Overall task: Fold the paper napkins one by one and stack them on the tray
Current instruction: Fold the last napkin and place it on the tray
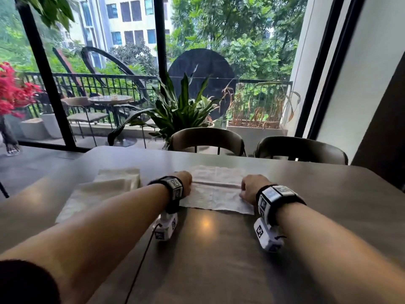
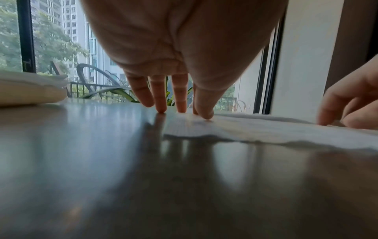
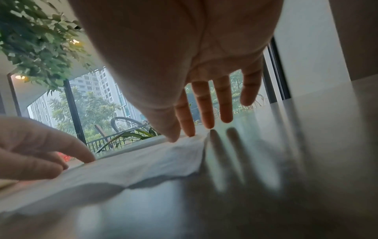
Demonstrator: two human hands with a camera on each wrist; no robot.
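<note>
A white paper napkin point(image 1: 215, 194) lies spread on the dark table, with a straight fold line running across it between my hands. My left hand point(image 1: 185, 179) presses its left end; in the left wrist view its straight fingertips point(image 2: 181, 110) touch down at the napkin point(image 2: 266, 131) edge. My right hand point(image 1: 252, 187) presses the right end, thumb and straight fingers point(image 3: 189, 129) on the napkin point(image 3: 132, 165) border. Neither hand grips anything. A pile of white napkins point(image 1: 103, 191) lies to the left, with a smaller folded stack point(image 1: 120, 175) at its far end. I cannot make out a tray.
The dark glossy table point(image 1: 219, 249) stretches toward me and to the right. Two dark chairs point(image 1: 207, 139) point(image 1: 300, 150) stand at its far side before a large window with plants. A black cable point(image 1: 140, 266) trails from the left wrist camera.
</note>
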